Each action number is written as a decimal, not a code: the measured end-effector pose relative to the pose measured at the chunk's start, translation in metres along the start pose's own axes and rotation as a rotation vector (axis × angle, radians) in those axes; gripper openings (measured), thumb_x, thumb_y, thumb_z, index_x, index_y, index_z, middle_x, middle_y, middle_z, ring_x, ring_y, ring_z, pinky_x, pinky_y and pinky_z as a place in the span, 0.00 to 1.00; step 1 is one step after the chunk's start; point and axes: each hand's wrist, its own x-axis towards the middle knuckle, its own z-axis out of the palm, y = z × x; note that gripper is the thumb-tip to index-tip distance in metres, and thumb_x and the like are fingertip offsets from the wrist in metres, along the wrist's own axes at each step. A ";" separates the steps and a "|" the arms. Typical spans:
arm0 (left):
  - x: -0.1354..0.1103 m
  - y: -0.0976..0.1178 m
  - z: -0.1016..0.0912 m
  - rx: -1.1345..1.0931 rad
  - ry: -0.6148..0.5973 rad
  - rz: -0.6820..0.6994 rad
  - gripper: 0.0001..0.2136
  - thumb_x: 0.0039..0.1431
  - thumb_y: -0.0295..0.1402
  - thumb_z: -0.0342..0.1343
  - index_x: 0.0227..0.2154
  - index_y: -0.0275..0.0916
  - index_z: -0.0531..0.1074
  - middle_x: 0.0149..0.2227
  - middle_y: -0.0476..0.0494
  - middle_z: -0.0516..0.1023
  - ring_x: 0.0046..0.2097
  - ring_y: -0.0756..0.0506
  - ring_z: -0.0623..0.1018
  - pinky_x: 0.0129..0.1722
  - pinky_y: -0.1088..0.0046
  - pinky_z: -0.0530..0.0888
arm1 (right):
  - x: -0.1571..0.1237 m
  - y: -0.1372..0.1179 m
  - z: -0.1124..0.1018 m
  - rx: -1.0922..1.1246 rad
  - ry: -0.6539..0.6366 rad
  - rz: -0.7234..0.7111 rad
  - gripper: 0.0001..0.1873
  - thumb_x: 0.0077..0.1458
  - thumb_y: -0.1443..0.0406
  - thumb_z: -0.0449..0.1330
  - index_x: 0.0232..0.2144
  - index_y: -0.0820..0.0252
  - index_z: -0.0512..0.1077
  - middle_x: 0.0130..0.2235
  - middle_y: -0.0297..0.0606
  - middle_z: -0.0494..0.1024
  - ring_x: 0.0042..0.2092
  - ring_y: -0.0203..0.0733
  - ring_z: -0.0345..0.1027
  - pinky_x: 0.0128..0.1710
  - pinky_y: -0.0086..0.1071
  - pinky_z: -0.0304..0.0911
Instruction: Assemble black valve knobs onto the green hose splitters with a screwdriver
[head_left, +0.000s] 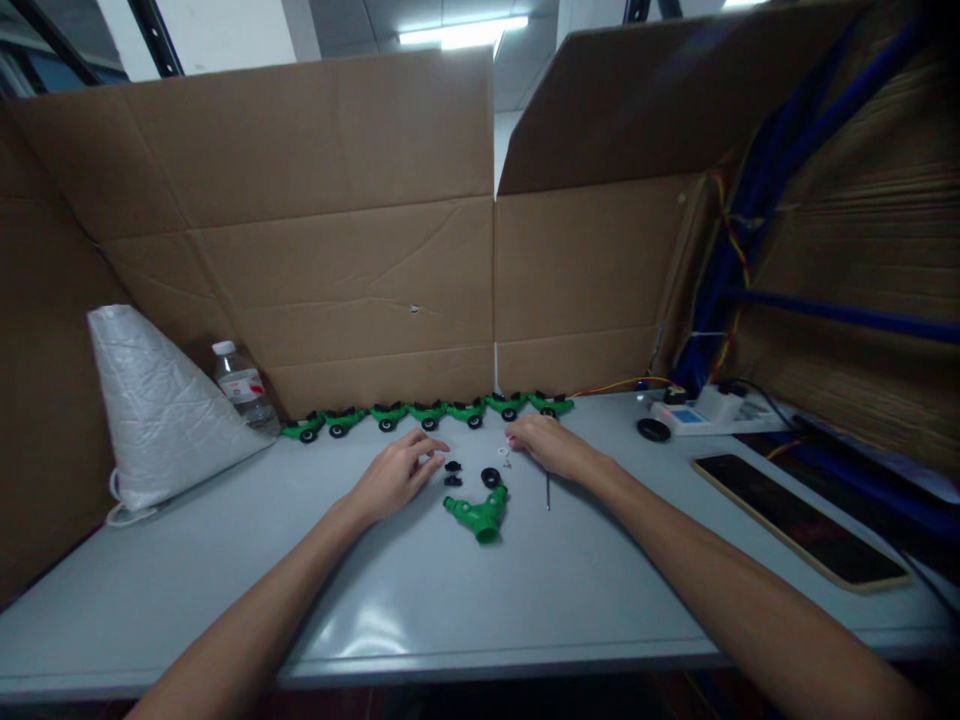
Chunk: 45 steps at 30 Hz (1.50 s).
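On the grey table, my left hand [397,475] rests with its fingers apart, holding nothing. Just right of its fingertips lie two small black parts, an upper black piece [453,466] and a lower black piece [453,481]. My right hand [544,442] has its fingers bent together and touching the table; whatever they may pinch is hidden. Close to those fingertips are a small white ring [502,451] and a tiny light piece [508,463]. A thin dark rod [547,492] lies below that hand. Between my forearms sit a black wheel [490,478] and a branched green plastic part [484,515].
Several green pieces with black wheels [428,415] form a row along the back cardboard wall [337,280]. At left stand a silvery bag [165,420] and a water bottle [241,385]. A phone [799,520], a black ring [653,430] and a power strip [694,418] lie right.
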 end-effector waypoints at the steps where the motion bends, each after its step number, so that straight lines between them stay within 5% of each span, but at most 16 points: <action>1: 0.000 0.000 0.000 0.000 0.000 0.003 0.18 0.76 0.45 0.46 0.54 0.45 0.77 0.50 0.40 0.76 0.41 0.44 0.79 0.47 0.65 0.76 | 0.000 0.000 0.000 -0.014 -0.007 -0.006 0.10 0.65 0.71 0.59 0.33 0.61 0.79 0.38 0.47 0.82 0.43 0.50 0.73 0.45 0.34 0.61; 14: 0.001 0.000 -0.002 0.025 -0.004 -0.018 0.19 0.76 0.45 0.44 0.53 0.45 0.78 0.50 0.40 0.76 0.41 0.43 0.79 0.47 0.65 0.75 | -0.001 -0.006 -0.005 -0.136 -0.033 -0.060 0.10 0.66 0.74 0.57 0.36 0.60 0.77 0.40 0.45 0.81 0.45 0.47 0.72 0.45 0.33 0.59; 32: 0.004 -0.007 0.001 0.122 0.068 -0.064 0.16 0.76 0.43 0.46 0.49 0.43 0.78 0.45 0.42 0.77 0.35 0.46 0.77 0.42 0.67 0.72 | -0.006 -0.011 -0.014 -0.274 0.049 0.011 0.12 0.74 0.64 0.52 0.37 0.58 0.72 0.37 0.43 0.80 0.41 0.47 0.69 0.42 0.35 0.53; 45: 0.005 -0.011 0.002 0.135 0.118 -0.102 0.15 0.75 0.42 0.47 0.47 0.43 0.77 0.41 0.44 0.78 0.33 0.46 0.76 0.39 0.68 0.71 | -0.008 -0.015 -0.021 -0.139 0.207 -0.048 0.13 0.74 0.62 0.53 0.37 0.57 0.72 0.40 0.41 0.75 0.44 0.46 0.68 0.45 0.34 0.58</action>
